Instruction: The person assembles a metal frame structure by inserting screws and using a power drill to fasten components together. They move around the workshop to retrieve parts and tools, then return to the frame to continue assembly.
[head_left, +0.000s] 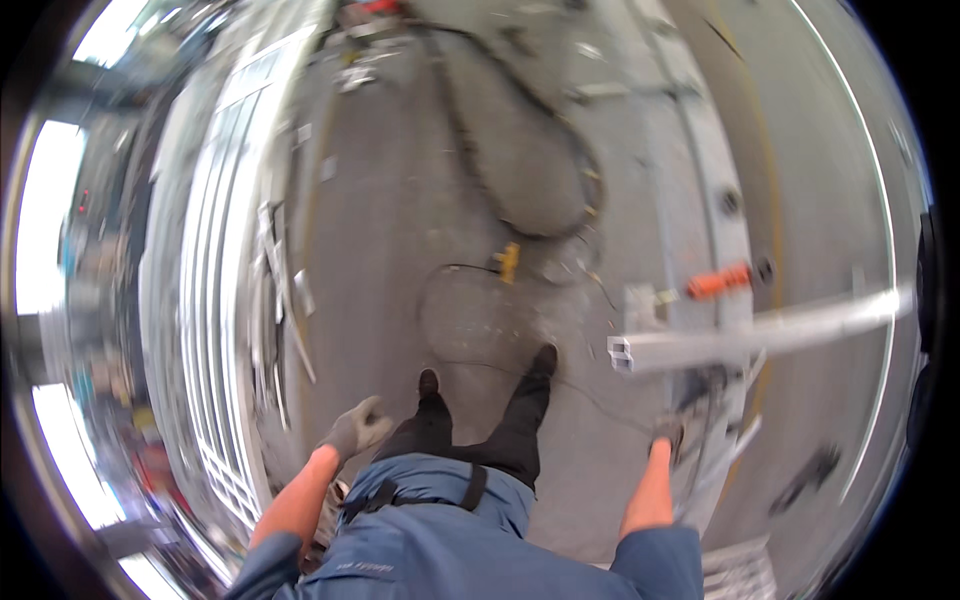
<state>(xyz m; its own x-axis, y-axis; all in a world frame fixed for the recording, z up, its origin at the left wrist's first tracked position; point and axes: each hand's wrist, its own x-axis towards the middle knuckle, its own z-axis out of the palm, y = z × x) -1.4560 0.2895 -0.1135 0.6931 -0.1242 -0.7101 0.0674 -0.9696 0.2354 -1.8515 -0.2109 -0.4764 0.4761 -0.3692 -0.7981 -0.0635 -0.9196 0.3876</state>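
1. Blue cloth shirt (pixel 450 555), smooth and softly creased, lies nearest the camera, with a black strap (pixel 475 487) at the waist above dark trousers (pixel 519 420)
2. Left hand (pixel 362 428), in a pale, matt fabric glove, hangs beside the left thigh with its fingers loosely bent; whether anything is pinched between them I cannot tell
3. Right hand (pixel 668 432), also gloved, reaches out to the side, by the edge of a long, pale grey desk (pixel 728 235); it is small and blurred, so I cannot tell whether it is spread, closed or holding something
4. Just ahead of that hand is a white tube (pixel 740 338), straight, smooth and square in section, jutting across the desk at the right
5. Its hollow end, divided into small square cells, points left toward the walkway; the long axis runs nearly crosswise, rising slightly to the right, where motion blur smears the far end
6. Beyond the tube, an orange tool (pixel 720 282) with a rounded, stubby body lies on the desk, its length also roughly crosswise
7. On the dull grey floor (pixel 375 215), a dark, flexible hose (pixel 545 236) makes a long loop, near a blocky yellow piece (pixel 509 262)
8. Far left, slender white bars (pixel 210 250) run lengthwise, glossy and side by side
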